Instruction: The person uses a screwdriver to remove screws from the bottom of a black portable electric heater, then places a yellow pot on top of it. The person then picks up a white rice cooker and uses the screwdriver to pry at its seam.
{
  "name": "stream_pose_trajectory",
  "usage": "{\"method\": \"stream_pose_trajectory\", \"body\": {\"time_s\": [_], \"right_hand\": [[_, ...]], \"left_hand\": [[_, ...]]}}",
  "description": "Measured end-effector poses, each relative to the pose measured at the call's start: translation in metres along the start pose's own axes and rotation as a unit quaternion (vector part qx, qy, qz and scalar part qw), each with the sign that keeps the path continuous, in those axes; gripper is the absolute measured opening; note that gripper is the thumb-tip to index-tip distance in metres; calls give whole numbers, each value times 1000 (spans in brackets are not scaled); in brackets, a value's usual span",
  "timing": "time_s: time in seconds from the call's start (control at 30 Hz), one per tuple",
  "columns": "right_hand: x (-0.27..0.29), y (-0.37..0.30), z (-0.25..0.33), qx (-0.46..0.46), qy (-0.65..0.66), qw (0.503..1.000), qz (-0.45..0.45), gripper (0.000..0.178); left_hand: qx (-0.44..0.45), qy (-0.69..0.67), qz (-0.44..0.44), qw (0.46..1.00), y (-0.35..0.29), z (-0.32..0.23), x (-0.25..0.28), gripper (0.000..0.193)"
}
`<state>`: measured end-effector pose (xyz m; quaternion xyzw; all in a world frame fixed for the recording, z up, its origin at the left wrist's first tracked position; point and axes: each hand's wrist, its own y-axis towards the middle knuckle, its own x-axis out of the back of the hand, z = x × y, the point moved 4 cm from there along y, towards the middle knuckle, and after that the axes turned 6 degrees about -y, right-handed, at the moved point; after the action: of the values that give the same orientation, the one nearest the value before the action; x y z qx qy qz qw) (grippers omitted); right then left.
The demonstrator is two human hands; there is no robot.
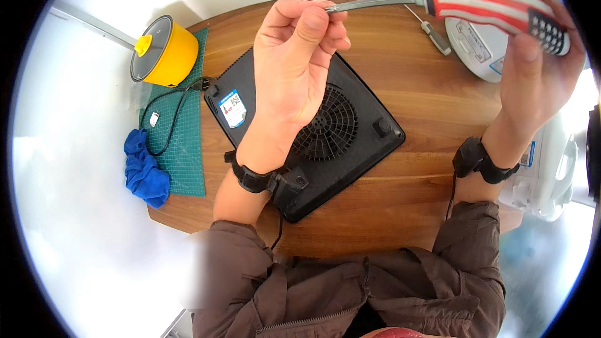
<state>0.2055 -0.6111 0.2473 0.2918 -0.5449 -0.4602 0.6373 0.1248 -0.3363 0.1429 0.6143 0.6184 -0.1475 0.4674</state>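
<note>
Closest to where I stand is the person's brown jacket, cut off below. Each wrist wears a black strapped device, the left one masking part of what lies beneath. The left hand pinches the shaft end of a red-and-white screwdriver between thumb and fingers; they cover its tip, so I can't tell its shape. The right hand is wrapped about the handle's butt, its fingers largely hidden behind. The tool is held up above the wooden table. Beneath the left arm lies a black appliance, vent grille upward, half the grille blocked from sight. Leftward, a blue cloth and a cord overlap a green mat. Farther back are a yellow pot, a small grey-handled driver and a white rounded appliance, partly hidden by the right hand and the tool.
</note>
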Motion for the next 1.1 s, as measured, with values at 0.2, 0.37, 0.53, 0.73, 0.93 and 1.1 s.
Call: {"method": "stream_pose_trajectory", "body": {"time_s": [0.2,0.37,0.53,0.73,0.93,1.1], "right_hand": [[31,-30,-2,-91,-96,982,-131,45],[-1,-15,40,-75,-93,992,-51,37],[-8,29,79,-221,6,958,181,33],[-20,-6,62,-97,-51,957,270,39],[-22,-34,44,-72,-109,937,325,30],[-25,-20,53,-110,-79,918,372,28]], "left_hand": [[48,352,12,935,-16,1,-24,11],[168,597,158,769,-26,21,-49,10],[135,679,333,640,-40,60,-67,11],[158,646,378,643,-44,103,-52,17],[255,652,337,630,-43,107,-39,14],[306,644,350,607,-46,107,-40,15]]}}
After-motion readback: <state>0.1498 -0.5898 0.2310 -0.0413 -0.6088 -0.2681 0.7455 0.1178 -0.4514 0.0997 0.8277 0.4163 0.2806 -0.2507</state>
